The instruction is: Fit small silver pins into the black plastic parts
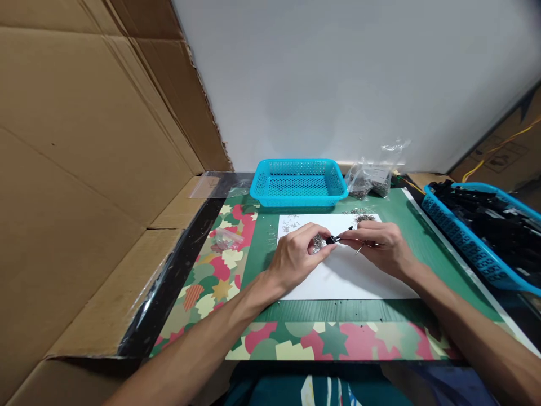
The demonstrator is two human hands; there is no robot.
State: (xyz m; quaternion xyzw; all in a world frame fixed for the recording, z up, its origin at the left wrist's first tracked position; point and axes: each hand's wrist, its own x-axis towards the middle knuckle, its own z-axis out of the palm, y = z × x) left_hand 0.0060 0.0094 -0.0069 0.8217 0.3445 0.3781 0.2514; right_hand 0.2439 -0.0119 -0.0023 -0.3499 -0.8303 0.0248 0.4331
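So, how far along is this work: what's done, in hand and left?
Possibly done, or perhaps waiting: black pieces heaped in the blue basket at right. In hand: a small black part, held between left hand and right hand. Apparently left: loose metal bits on the white sheet, and seemingly more in the clear bags behind.

Blue basket rim [298, 203] blocks beyond the white sheet [359, 285]
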